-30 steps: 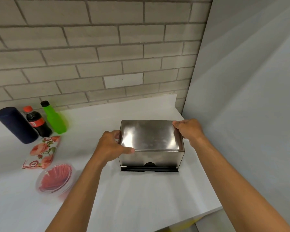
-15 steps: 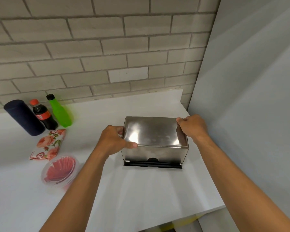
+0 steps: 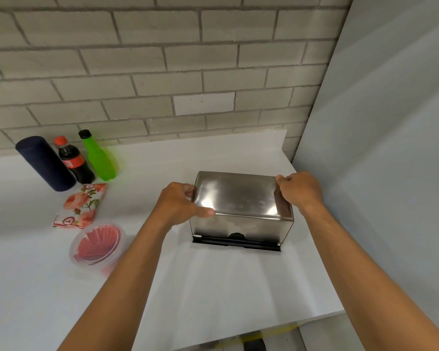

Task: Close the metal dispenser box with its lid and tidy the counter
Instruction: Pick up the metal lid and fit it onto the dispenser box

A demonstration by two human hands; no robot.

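Observation:
A shiny metal dispenser box (image 3: pixel 241 226) stands on the white counter (image 3: pixel 213 287) near its right end, with a black slot along its bottom front. Its flat metal lid (image 3: pixel 236 196) sits on top. My left hand (image 3: pixel 180 206) grips the lid's left end, thumb on the front edge. My right hand (image 3: pixel 299 191) grips the lid's right end, fingers curled over the back corner. Whether the lid is fully seated cannot be told.
At the left back stand a dark blue cylinder (image 3: pixel 45 163), a cola bottle (image 3: pixel 72 160) and a green bottle (image 3: pixel 98 157). In front lie a floral napkin pack (image 3: pixel 81 206) and a clear tub of pink items (image 3: pixel 96 244). A grey wall (image 3: pixel 378 148) is close on the right.
Both hands keep the same hold on the lid. The view has tilted up a little, so the box sits slightly lower and further right in frame.

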